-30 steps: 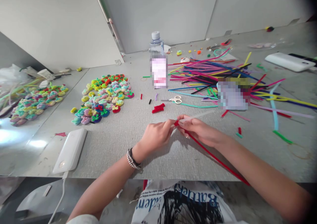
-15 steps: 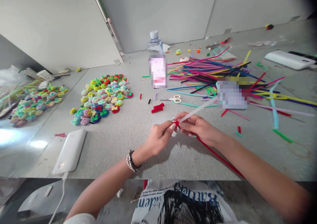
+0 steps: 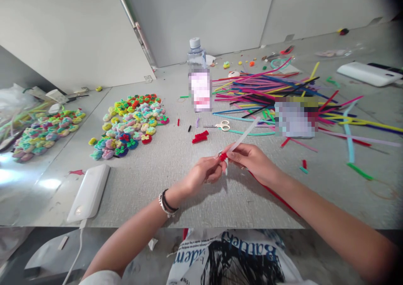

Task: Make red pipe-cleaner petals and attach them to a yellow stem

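My L hand's (image 3: 201,173) fingertips pinch the small red coil (image 3: 223,156); my R hand's (image 3: 255,161) thumb clamps the pale strip (image 3: 245,136) just beside it, above the desk (image 3: 195,211), over its front half, approx. mid-width. Vs. 1 s ago, the strip's free end has swung from the desk's R edge toward its back edge, so prob. I'm turning the piece while winding red around it. The red stem (image 3: 280,197) partly hides behind my R hand; its tip's unclear, & my under-strip fingers don't show.
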The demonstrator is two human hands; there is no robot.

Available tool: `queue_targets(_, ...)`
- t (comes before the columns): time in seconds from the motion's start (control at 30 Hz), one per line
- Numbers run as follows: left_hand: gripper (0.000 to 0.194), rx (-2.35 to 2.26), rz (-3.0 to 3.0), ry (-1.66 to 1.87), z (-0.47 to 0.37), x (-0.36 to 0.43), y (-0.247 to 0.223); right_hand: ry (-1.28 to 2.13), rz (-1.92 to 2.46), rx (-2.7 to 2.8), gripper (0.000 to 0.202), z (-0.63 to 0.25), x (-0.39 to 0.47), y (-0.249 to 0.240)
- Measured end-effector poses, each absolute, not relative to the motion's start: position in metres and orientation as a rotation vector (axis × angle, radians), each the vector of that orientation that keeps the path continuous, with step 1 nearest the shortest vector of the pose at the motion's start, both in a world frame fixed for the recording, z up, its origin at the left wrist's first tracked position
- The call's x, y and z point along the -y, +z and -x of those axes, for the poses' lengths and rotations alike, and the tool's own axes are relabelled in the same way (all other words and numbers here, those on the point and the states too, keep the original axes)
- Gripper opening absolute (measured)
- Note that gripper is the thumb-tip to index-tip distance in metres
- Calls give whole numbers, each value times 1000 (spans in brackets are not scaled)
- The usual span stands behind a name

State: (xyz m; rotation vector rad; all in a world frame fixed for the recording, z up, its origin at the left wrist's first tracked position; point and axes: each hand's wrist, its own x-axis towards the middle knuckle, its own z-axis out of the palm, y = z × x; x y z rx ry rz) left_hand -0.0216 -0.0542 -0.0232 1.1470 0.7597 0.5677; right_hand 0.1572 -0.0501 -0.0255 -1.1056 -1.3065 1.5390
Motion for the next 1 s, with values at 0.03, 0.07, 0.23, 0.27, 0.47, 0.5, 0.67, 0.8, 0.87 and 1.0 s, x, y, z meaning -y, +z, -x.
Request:
queue_targets(0.03, 36, -792, -1171, 578, 21, 55, -23, 1520, 1131, 1307, 31, -157, 50, -26)
queue_targets(0.07, 37, -836, -1198, 589, 20, 55, -24, 1499, 1158, 1302, 33, -156, 49, -27)
queue_targets(0.23, 36, -1053, -1444, 625, 19, 56, -26, 1435, 1239, 1253, 42, -154, 48, -35)
queue_targets(0.27, 34, -1067, -1489, 617, 19, 57, -26, 1438, 1247, 1248, 43, -153, 48, -36)
queue_targets(0.47, 32, -995, -1462, 494, 21, 53, -24, 1480, 1233, 1308, 43, -152, 50, -38)
queue_targets(0.5, 34, -1024, -1502, 490, 21, 53, -24, 1480, 1231, 1322, 43, -152, 50, -38)
queue_targets(0.67, 39, -1132, -1638, 437, 21, 53, -21, 1488, 1257, 1316, 44, -151, 51, -36)
queue_targets(0.8, 40, -1153, -1676, 410, 20, 55, -22, 1498, 1274, 1328, 46, -151, 52, -34)
queue_targets(0.87, 42, -1163, -1674, 416, 20, 55, -24, 1495, 1286, 1340, 46, -151, 52, -34)
queue_targets(1.0, 46, -1187, -1648, 423, 20, 54, -26, 1511, 1255, 1375, 46, -151, 52, -32)
